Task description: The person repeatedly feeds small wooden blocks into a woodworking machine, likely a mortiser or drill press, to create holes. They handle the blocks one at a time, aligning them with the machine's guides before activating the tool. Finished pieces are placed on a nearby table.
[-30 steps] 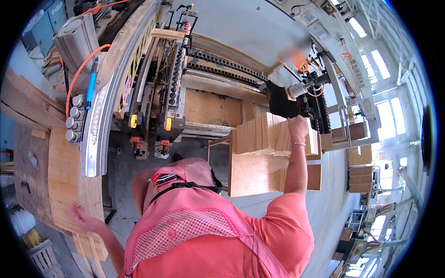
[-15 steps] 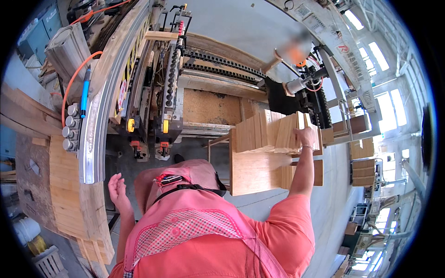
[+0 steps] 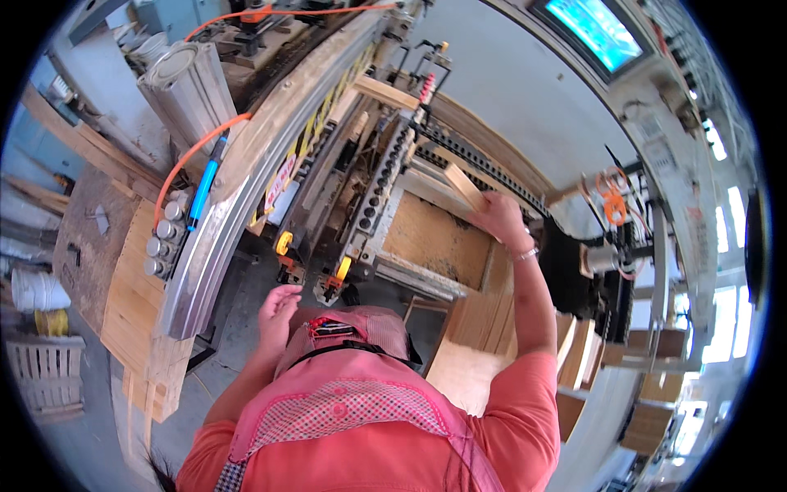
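Note:
My right hand (image 3: 500, 220) grips a light wooden board (image 3: 464, 187) by its near end and holds it up over the machine bed (image 3: 434, 238). Below that forearm stands a wooden stand (image 3: 455, 373) bearing a stack of similar boards (image 3: 484, 324), partly hidden by the arm. My left hand (image 3: 280, 312) hangs in the air in front of my waist, fingers loosely extended, with nothing in it. Closest to it are the yellow knob (image 3: 284, 243) and the red-tipped ends of the machine's rails (image 3: 330, 287).
A silver metal beam (image 3: 205, 279) runs along my left, with a blue pen-like tool (image 3: 206, 184), an orange hose (image 3: 184, 160) and round valves (image 3: 164, 238) on it. A lit screen (image 3: 594, 33) hangs at the far right. Wooden panels (image 3: 131, 312) lie at left.
My right hand has lifted a board off the stack and carried it left and forward over the machine. My left hand has risen slightly, and the view has turned toward the right.

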Tool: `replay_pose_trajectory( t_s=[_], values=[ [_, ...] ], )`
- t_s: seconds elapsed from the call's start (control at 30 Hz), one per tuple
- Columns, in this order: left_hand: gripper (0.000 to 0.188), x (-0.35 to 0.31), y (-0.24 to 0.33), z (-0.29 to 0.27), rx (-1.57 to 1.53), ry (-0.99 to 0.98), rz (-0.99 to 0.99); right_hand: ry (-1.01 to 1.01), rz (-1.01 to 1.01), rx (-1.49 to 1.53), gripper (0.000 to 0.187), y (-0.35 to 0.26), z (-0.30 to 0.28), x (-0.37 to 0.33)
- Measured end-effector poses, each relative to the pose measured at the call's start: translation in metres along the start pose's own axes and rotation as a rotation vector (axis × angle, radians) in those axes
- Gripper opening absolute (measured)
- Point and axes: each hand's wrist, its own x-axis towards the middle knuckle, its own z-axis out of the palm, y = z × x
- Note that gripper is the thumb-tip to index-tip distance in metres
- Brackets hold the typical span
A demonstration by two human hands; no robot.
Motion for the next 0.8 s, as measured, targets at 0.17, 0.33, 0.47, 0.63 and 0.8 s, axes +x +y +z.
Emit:
replay_pose_trajectory(
  t_s=[0.17, 0.33, 0.47, 0.63, 0.8],
  values=[
    [0.024, 0.029, 0.016, 0.060, -0.038, 0.056, -0.068, 0.043, -0.202, -0.079, 0.032, -0.026, 0.037, 0.168],
    [0.022, 0.043, 0.037, 0.103, -0.019, 0.204, -0.148, -0.028, -0.268, -0.133, 0.034, -0.056, 0.066, 0.284],
    [0.022, 0.049, 0.038, 0.124, -0.012, 0.293, -0.188, -0.084, -0.291, -0.107, 0.042, -0.065, 0.099, 0.327],
    [0.022, 0.073, 0.024, 0.134, -0.040, 0.219, -0.200, -0.161, -0.315, -0.119, 0.045, -0.073, 0.099, 0.341],
    [0.025, 0.127, 0.040, 0.158, -0.092, 0.040, -0.049, -0.133, -0.288, -0.152, 0.032, -0.057, 0.081, 0.334]
  ],
)
